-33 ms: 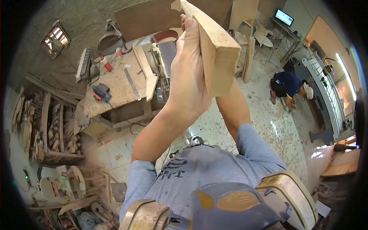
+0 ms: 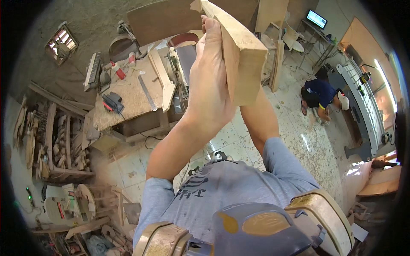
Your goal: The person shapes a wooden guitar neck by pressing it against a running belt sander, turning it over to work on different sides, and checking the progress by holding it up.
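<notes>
A long, pale piece of wood rises in front of me, its blunt end close to the camera and a pointed tip at the far end. My left hand grips it from the left, thumb lying along its side face and a few fingertips showing beyond the thumb. My right forearm reaches up behind the wood, which hides my right hand and its fingers. Just left of my left hand, on a workbench, is a sanding machine with a grey belt.
The bench holds an angled wooden part, a metal ruler, a red bottle and a corded power tool. Wood scraps fill a rack at left. A person crouches at right beside a long grey machine. Shavings litter the floor.
</notes>
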### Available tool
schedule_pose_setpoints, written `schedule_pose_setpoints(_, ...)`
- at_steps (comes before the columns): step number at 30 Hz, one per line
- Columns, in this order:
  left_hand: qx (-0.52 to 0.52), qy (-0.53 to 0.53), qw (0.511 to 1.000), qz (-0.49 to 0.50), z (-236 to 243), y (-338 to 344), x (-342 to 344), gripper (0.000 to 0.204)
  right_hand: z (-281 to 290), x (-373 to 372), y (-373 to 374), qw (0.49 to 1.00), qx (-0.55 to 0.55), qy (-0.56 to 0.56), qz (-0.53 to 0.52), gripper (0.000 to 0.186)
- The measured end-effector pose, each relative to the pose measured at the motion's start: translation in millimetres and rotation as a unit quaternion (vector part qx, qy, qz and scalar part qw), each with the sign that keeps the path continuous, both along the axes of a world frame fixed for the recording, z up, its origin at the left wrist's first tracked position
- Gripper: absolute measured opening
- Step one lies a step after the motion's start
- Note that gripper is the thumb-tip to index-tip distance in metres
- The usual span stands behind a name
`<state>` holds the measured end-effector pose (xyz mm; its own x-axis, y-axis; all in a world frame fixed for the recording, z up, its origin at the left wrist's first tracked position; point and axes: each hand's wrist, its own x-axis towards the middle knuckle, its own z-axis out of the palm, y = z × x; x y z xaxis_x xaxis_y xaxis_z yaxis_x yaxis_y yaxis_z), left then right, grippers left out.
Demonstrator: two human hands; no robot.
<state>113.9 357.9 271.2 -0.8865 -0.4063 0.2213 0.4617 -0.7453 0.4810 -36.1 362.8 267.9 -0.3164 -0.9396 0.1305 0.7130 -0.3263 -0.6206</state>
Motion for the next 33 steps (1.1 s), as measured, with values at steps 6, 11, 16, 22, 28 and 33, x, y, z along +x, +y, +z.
schedule_pose_setpoints(6,-0.001,0.001,1.0,0.017,0,-3,-5,0.03,-12,1,-11,0.999,-0.007,0.02,-0.039,0.043)
schedule_pose_setpoints(11,-0.046,0.081,0.995,-0.043,-11,-18,-9,0.026,-16,3,-13,0.996,-0.006,0.045,-0.078,0.042)
schedule_pose_setpoints(16,-0.069,0.102,0.99,-0.062,-18,-25,-12,0.029,-19,7,-18,0.99,-0.006,0.075,-0.119,0.042)
schedule_pose_setpoints(22,-0.002,0.043,0.999,-0.015,-2,-7,-10,0.044,-21,2,-24,0.966,0.01,0.16,-0.2,0.042)
schedule_pose_setpoints(28,0.01,0.087,0.985,-0.149,-91,-29,-1,0.063,-39,-42,-75,0.98,-0.09,-0.036,-0.174,0.04)
schedule_pose_setpoints(33,-0.207,-0.133,0.966,-0.075,-196,-45,12,0.056,-67,-81,-50,0.977,-0.093,0.136,-0.133,0.045)
